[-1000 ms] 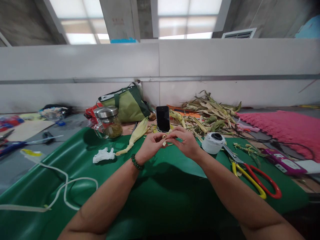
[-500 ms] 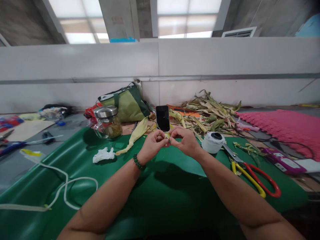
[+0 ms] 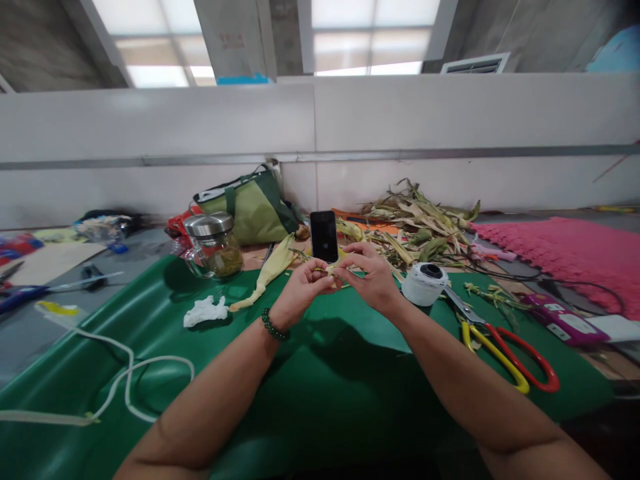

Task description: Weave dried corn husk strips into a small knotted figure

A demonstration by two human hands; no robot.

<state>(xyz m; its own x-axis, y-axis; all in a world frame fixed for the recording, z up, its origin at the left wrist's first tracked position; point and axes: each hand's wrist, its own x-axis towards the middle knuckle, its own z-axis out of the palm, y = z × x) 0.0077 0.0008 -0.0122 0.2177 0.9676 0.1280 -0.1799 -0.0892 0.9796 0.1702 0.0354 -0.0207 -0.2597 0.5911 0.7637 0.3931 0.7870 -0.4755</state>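
Both hands meet above the green mat (image 3: 280, 413), just in front of an upright phone (image 3: 324, 236). Between their fingertips is a small pale piece of corn husk (image 3: 331, 269). My left hand (image 3: 304, 288), with a green bead bracelet on its wrist, pinches the husk from the left. From the right, my right hand (image 3: 369, 277) grips it between thumb and forefinger. The fingers cover most of the piece. Left of my hands lies a longer corn husk (image 3: 273, 272), with crumpled white tissue (image 3: 205, 311) by its tip.
A white spool (image 3: 424, 284) and large scissors (image 3: 500, 340) with red and yellow handles lie at right. Dried husks (image 3: 420, 223) are heaped behind. A glass jar (image 3: 217, 250) stands before a green bag (image 3: 250, 207). A white cord (image 3: 131, 373) loops at left.
The fingers have shifted slightly around the small husk piece, and the right forefinger is more extended. The whole view has moved a little; the things on the mat stay put.
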